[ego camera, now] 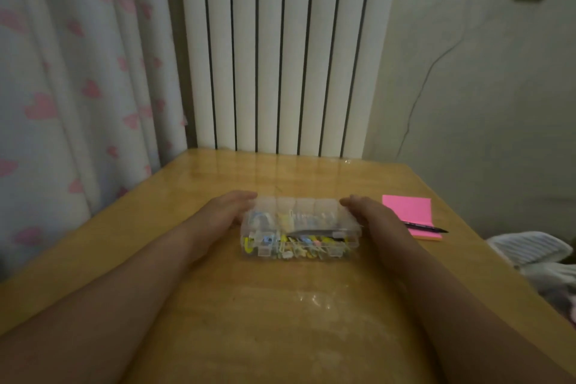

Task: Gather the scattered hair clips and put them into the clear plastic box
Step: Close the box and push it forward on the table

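The clear plastic box (300,227) sits on the wooden table (280,321) in the middle of the view, its lid down. Through its walls I see several small hair clips (296,243) in yellow, blue, pink and white, spread over its compartments. My left hand (223,213) grips the box's left end, fingers curled over the far corner. My right hand (371,215) grips the right end the same way. No loose clips show on the table.
A pink sticky-note pad (411,215) with a black pen (425,228) across it lies right of the box. A white radiator (280,50) and a heart-print curtain (78,87) stand behind the table. Pale fabric (530,251) lies off the right edge.
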### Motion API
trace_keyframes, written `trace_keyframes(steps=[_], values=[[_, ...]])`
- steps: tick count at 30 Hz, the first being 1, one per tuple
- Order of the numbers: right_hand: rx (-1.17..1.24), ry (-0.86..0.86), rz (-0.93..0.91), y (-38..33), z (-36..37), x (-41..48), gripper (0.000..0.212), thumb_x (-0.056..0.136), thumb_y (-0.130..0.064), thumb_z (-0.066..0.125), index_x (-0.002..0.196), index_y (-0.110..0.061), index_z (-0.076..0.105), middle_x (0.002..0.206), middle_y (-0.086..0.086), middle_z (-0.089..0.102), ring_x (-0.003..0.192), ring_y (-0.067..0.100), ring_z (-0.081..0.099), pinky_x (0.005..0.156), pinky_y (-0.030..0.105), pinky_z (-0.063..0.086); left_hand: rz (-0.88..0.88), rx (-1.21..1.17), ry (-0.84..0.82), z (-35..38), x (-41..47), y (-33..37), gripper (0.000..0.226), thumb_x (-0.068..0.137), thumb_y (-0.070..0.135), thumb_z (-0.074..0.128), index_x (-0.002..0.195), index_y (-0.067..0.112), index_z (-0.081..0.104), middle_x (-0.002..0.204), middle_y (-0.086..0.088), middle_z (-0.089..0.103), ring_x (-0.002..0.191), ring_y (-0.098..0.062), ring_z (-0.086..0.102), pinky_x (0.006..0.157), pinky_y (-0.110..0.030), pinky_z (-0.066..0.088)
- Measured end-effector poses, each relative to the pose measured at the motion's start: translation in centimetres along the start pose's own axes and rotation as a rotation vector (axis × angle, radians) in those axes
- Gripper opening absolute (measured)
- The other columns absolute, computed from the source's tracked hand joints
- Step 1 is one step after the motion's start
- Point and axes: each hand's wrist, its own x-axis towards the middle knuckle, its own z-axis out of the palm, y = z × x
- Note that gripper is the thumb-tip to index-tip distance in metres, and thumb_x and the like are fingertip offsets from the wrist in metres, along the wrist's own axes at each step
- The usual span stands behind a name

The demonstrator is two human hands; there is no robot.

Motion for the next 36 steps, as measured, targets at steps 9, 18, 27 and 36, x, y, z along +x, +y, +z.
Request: trace_keyframes(steps=[9,18,27,36], values=[[-0.318,0.053,-0.225,1.7,1.1,-3.2,0.033,0.104,-0.043,0.061,0.136,-0.035,0.067,0.128,-0.005,0.061,0.110,0.010,0.058,0.089,0.033,0.051,0.170,0.265,0.097,2.3,-4.1,-2.1,0.032,0.111,0.041,0.050,0.140,0.038,0.063,0.151,0.005,0.056,0.133,-0.014,0.054,0.092,-0.025,0.046],[-0.766,0.152,-0.283,2.1,2.7,-5.5,0.064,0.093,-0.081,0.044,0.144,-0.044,0.054,0.126,-0.007,0.073,0.112,0.016,0.068,0.098,0.043,0.055,0.192,0.672,0.145,3.8,-6.2,-2.0,0.060,0.097,0.075,0.042,0.149,0.044,0.048,0.154,0.016,0.052,0.139,-0.015,0.052,0.115,-0.048,0.040],[-0.932,0.175,-0.342,2.1,3.2,-6.0,0.070,0.083,-0.083,0.057,0.143,-0.047,0.046,0.120,-0.008,0.071,0.107,0.017,0.066,0.094,0.042,0.055,0.245,1.033,0.191,4.5,-5.8,-2.4,0.066,0.091,0.082,0.044,0.143,0.042,0.037,0.131,0.004,0.061,0.122,-0.024,0.058,0.102,-0.045,0.044],[-0.981,0.166,-0.334,1.2,4.8,-6.5,0.062,0.083,-0.080,0.062,0.133,-0.046,0.049,0.114,-0.006,0.073,0.100,0.018,0.065,0.089,0.039,0.056,0.291,1.080,0.145,2.1,-5.5,-2.5,0.067,0.090,0.080,0.046,0.143,0.039,0.038,0.128,0.000,0.064,0.120,-0.027,0.058,0.108,-0.050,0.039]])
